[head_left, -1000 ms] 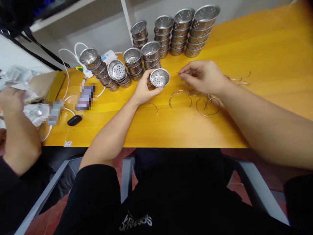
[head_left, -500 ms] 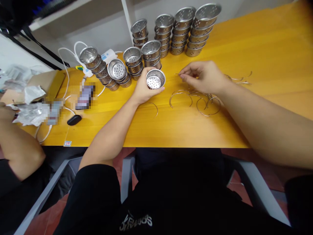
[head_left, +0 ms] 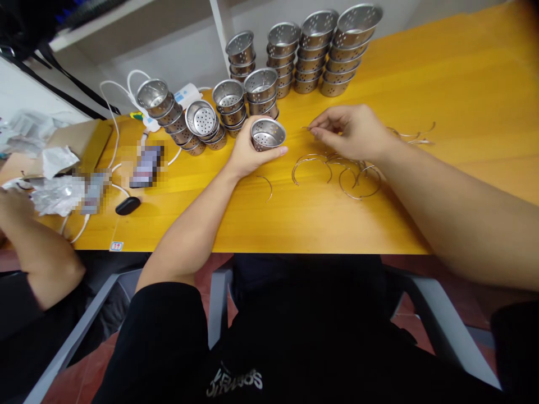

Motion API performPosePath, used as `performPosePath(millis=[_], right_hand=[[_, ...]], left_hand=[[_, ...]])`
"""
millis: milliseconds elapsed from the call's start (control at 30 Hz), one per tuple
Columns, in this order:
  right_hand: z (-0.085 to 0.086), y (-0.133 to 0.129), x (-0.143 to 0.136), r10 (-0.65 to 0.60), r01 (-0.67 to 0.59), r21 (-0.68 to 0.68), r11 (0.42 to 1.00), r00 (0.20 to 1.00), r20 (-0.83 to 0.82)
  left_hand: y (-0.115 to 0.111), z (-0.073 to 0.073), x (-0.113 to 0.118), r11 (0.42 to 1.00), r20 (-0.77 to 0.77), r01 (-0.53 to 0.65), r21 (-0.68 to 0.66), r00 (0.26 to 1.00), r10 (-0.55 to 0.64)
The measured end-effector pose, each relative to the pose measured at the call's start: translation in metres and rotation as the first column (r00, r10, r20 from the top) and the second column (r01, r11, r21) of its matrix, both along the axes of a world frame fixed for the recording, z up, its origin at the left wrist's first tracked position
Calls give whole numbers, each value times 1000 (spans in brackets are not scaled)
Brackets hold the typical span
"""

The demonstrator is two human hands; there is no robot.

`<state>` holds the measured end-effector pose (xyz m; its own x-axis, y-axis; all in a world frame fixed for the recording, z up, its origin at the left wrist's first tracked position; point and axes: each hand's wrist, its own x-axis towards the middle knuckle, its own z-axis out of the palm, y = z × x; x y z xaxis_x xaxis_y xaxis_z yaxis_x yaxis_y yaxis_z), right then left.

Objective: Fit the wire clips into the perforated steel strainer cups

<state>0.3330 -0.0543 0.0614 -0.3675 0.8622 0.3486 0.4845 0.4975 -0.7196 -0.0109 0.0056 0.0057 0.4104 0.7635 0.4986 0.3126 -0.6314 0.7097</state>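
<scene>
A perforated metal cup is held in my left hand, its open mouth tilted toward me. To the right, my right hand pinches a thin wire between thumb and fingertips; only a short end pokes out toward the cup, not touching it. Below that hand lie several curved wire pieces on the yellow table. One more bent wire rests below the held cup. Right behind my left hand stands a stack of similar cups.
More cup stacks rise at the back and left. A phone, white cables, a black mouse-shaped object and plastic bags lie on the left. Another person's arm is at the far left.
The held cup has tilted slightly, showing less of its perforated bottom. At the far left, the other person's arm has shifted inward. My right hand has hardly moved.
</scene>
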Motion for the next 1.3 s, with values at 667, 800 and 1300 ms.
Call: performPosePath(millis=[667,800,1300], right_hand=[[-11,7,3,18,-18,39,999,1000,-17],[-11,7,3,2,-2,22,1000,1000,-14],[-9,4,2,-15,15,25,1000,1000,1]], left_hand=[[22,-21,-1,994,29,2,112,1000,-5],[17,-16,-3,994,34,-32,104,999,28],[32,-33,0,985,57,76,154,995,-85]])
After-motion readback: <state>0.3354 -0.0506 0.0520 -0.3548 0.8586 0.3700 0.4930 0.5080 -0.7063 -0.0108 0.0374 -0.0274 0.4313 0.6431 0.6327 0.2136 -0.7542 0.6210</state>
